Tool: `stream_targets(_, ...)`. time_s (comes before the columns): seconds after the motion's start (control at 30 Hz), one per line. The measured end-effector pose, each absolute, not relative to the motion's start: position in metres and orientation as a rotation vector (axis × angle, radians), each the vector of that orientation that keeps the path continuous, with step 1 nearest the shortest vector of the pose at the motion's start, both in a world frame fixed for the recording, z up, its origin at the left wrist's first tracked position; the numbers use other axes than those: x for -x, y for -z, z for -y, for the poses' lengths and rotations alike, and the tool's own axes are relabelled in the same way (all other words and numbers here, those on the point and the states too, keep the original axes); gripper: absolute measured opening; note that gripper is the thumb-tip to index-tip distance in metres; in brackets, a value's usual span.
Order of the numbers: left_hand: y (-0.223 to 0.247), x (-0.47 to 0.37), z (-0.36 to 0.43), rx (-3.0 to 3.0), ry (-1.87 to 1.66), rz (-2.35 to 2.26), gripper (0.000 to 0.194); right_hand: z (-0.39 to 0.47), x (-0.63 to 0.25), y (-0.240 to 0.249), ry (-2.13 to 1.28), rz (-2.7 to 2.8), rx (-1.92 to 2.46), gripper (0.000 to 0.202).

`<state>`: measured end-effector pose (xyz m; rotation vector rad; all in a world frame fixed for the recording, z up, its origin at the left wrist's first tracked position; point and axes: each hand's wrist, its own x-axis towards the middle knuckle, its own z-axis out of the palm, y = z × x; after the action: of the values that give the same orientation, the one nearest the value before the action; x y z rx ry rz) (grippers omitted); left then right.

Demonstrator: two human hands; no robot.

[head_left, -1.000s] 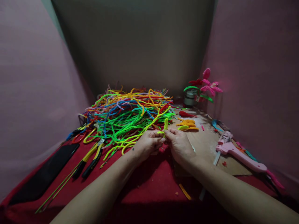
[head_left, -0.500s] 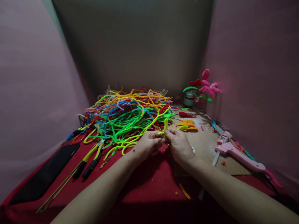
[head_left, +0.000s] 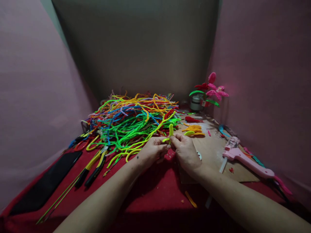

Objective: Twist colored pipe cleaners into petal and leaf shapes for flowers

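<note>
A short yellow-green pipe cleaner [head_left: 171, 130], folded into a narrow upright loop with an end sticking out to the left, is between my two hands above the front of the table. My right hand [head_left: 186, 151] pinches the base of the loop between thumb and fingers. Against it on the left, my left hand [head_left: 153, 150] is closed, with its thumb and fingertips at the lower end of the same pipe cleaner. The fingers partly hide where the ends meet. Just behind the hands lies a big heap of pipe cleaners [head_left: 128, 126] in many colours.
Pliers [head_left: 96, 165], a black phone-like slab [head_left: 48, 181] and thin green stems [head_left: 60, 195] lie left. On the right, a cardboard sheet [head_left: 213, 149] bears orange petals [head_left: 193, 129], red petals [head_left: 193, 120] and a pink glue gun [head_left: 247, 161]. Pink pipe-cleaner flowers [head_left: 216, 90] stand behind.
The pipe cleaner's side end sticks out a little further left, and my left fingertips have drawn slightly away from the loop. The whole view has shifted slightly.
</note>
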<state>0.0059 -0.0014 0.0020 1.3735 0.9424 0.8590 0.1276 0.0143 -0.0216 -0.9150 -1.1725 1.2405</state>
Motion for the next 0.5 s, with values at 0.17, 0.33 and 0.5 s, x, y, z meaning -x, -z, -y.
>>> stream_targets(0.17,-0.007,0.004,-0.007,-1.558,-0.73,-1.041,0.016,-0.016,-0.13,0.021,-1.048,1.33,0.991,0.018)
stream_targets(0.33,-0.02,0.012,-0.012,-1.538,-1.007,-1.2,0.025,-0.012,-0.129,0.018,-0.829,1.486,1.032,0.016)
stream_targets(0.5,-0.02,0.002,-0.006,-1.484,-1.125,-1.13,0.02,-0.004,-0.126,0.016,-0.881,1.546,1.068,0.015)
